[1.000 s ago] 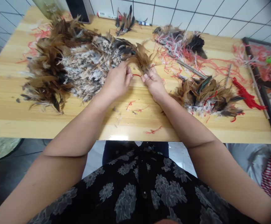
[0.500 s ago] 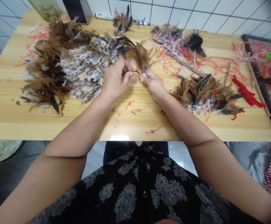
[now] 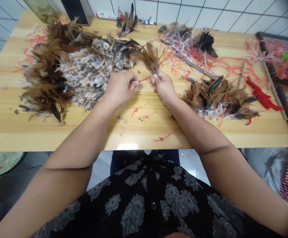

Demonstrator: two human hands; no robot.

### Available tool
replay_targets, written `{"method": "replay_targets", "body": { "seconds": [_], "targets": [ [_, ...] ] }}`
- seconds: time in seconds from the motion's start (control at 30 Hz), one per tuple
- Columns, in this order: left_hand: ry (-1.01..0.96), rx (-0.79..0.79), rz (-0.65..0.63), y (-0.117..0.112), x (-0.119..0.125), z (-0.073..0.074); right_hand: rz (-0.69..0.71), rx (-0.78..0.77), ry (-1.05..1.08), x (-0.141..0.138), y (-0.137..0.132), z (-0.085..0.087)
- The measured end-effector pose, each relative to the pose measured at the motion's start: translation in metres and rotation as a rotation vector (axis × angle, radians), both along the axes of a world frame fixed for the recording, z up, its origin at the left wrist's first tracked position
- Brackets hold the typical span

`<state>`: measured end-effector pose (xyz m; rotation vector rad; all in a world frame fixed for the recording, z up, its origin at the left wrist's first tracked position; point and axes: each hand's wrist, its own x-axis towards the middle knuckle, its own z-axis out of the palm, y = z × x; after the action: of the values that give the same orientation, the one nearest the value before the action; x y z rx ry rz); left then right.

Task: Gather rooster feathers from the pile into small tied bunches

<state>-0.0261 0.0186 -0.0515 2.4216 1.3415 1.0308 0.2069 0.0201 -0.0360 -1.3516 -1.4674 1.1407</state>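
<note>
My right hand pinches the base of a small bunch of brown feathers, whose tips fan up and to the left. From that base a red string runs straight across to my left hand, which grips its other end between thumb and forefinger. A big heap of feathers, grey and white in the middle with brown ones around, lies just left of my left hand. To the right, beside my right forearm, rests another pile of brown feathers with white bases.
Red strings lie bundled at the right, by a dark-framed tray. Pink and white strips tangle with feathers near a thin stick. Markers and a few dark feathers sit along the tiled wall.
My left hand has drawn away to the left and slightly down, and the red string between my hands is now straight instead of curved. My right hand still holds the feather bunch.
</note>
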Motion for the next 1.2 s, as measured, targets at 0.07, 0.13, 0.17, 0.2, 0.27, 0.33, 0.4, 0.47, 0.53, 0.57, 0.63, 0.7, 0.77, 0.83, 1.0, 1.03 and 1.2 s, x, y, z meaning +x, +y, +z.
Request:
{"method": "replay_targets", "body": {
  "seconds": [0.07,0.13,0.17,0.2,0.27,0.33,0.4,0.47,0.53,0.57,0.63,0.7,0.77,0.83,1.0,1.03,1.2],
  "targets": [
    [0.048,0.013,-0.007,-0.003,0.001,0.002,-0.021,0.061,-0.203,0.005,0.002,-0.002],
    [0.073,0.014,-0.021,-0.010,0.007,0.006,-0.015,0.136,-0.422,0.009,0.000,-0.001],
    [0.085,0.021,-0.030,-0.015,0.011,0.009,-0.006,0.173,-0.523,0.010,-0.003,0.001],
    [0.099,0.040,-0.039,-0.020,0.016,0.012,0.008,0.207,-0.612,0.010,-0.007,0.002],
    [0.139,0.098,-0.054,-0.030,0.025,0.017,0.044,0.264,-0.741,0.009,-0.016,0.006],
    [0.177,0.156,-0.059,-0.037,0.030,0.021,0.090,0.312,-0.811,0.007,-0.025,0.008],
    [0.205,0.203,-0.051,-0.038,0.030,0.024,0.132,0.365,-0.845,0.005,-0.029,0.009],
    [0.225,0.247,-0.042,-0.034,0.027,0.025,0.172,0.422,-0.856,0.004,-0.031,0.010],
    [0.218,0.247,-0.037,-0.025,0.022,0.025,0.219,0.465,-0.869,0.005,-0.032,0.012],
    [0.202,0.232,-0.036,-0.021,0.019,0.025,0.245,0.477,-0.883,0.005,-0.033,0.014],
    [0.169,0.185,-0.034,-0.015,0.013,0.027,0.294,0.485,-0.926,0.004,-0.036,0.019],
    [0.151,0.173,-0.049,-0.014,0.010,0.032,0.331,0.490,-0.976,0.003,-0.041,0.026],
    [0.138,0.174,-0.067,-0.017,0.008,0.037,0.351,0.485,-1.024,0.001,-0.045,0.033],
    [0.112,0.192,-0.076,-0.020,0.008,0.042,0.358,0.462,-1.081,0.000,-0.048,0.040],
    [0.063,0.179,-0.108,-0.016,0.002,0.044,0.416,0.405,-1.229,-0.002,-0.055,0.054],
    [0.063,0.154,-0.128,-0.013,-0.001,0.044,0.445,0.403,-1.212,-0.002,-0.055,0.056],
    [0.011,0.013,-0.215,-0.002,-0.017,0.048,0.535,0.373,-0.753,-0.002,-0.046,0.048]
  ]
}}
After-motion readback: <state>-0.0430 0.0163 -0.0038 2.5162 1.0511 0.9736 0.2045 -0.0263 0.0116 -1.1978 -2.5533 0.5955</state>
